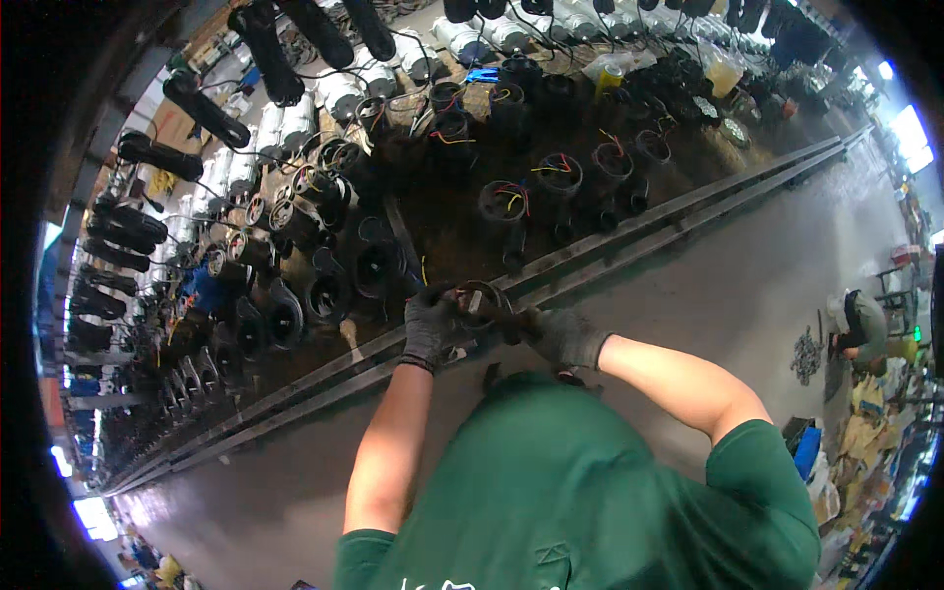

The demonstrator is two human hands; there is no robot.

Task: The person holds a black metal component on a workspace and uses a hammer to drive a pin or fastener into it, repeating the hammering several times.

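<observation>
At the bench's near edge, a round dark housing (pixel 495 292) with an open top sits between my two gloved hands. My left hand (pixel 430 324), in a dark grey glove, is closed around the left side of its rim. From the right, my right hand (pixel 568 337), gloved too, reaches to the housing's near side with its fingers closed on a dark part that I cannot make out. Just beyond stand similar round black housings (pixel 503 203) with red and yellow wires sticking out. A brush (pixel 351 339) with a pale handle lies left of my left hand.
Metal rails (pixel 678 221) run along the bench's front edge. White cylindrical motors (pixel 418 59) line the back, with black cable bundles (pixel 265 54) hanging above. Black ring-shaped castings (pixel 285 320) stand on the left. Another person (pixel 860 324) is far right, near a pile of chain (pixel 807 356).
</observation>
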